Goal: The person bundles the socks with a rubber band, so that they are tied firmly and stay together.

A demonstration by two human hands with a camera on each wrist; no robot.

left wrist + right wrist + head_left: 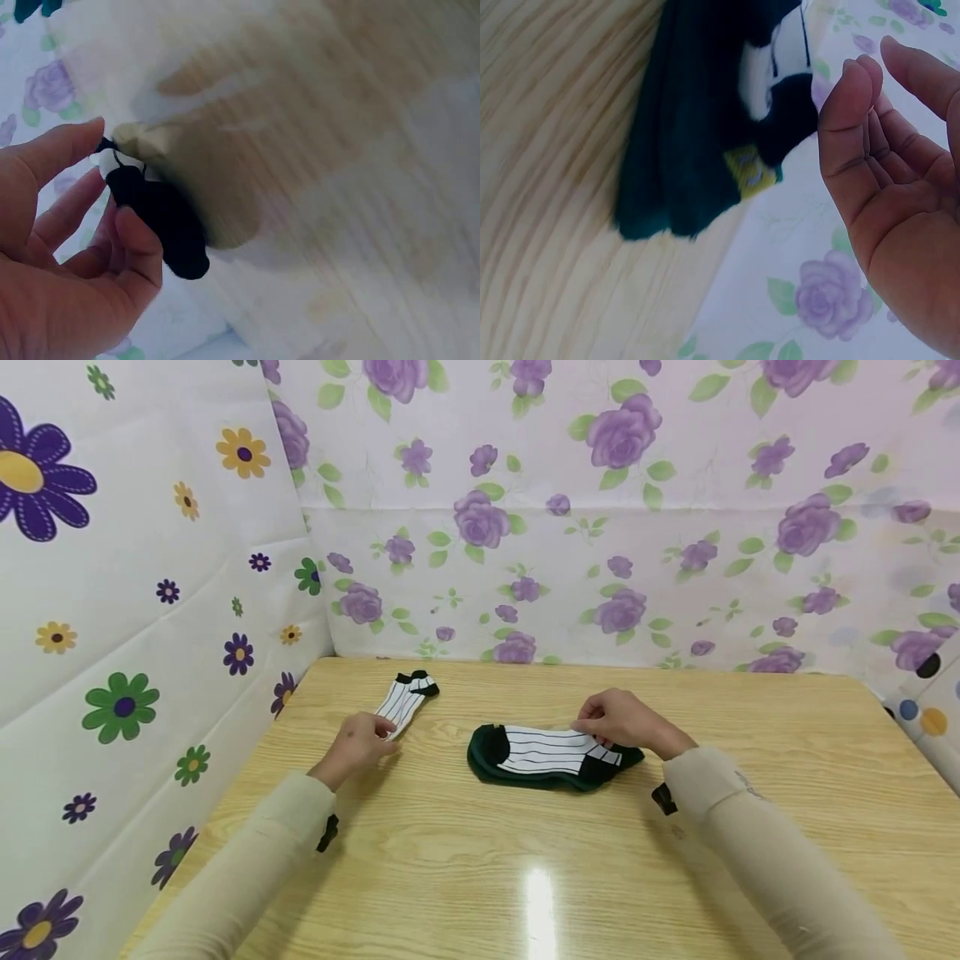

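In the head view, my left hand (357,745) pinches the near end of a white striped ankle sock (406,700) with black parts at the table's left. The left wrist view has the sock's black part (166,214) beside the fingers (139,244). My right hand (622,720) hovers at the right end of another striped sock (543,750), which lies flat on dark green socks (540,782). From the right wrist, thumb and forefinger (847,112) are apart with nothing between them, beside the green sock (682,150) with its yellow patch (748,172).
Both socks and hands are over a light wooden table (450,868). A purple-flowered sheet (555,585) hangs behind its back edge, and a sheet with coloured flowers (187,643) runs along the left side.
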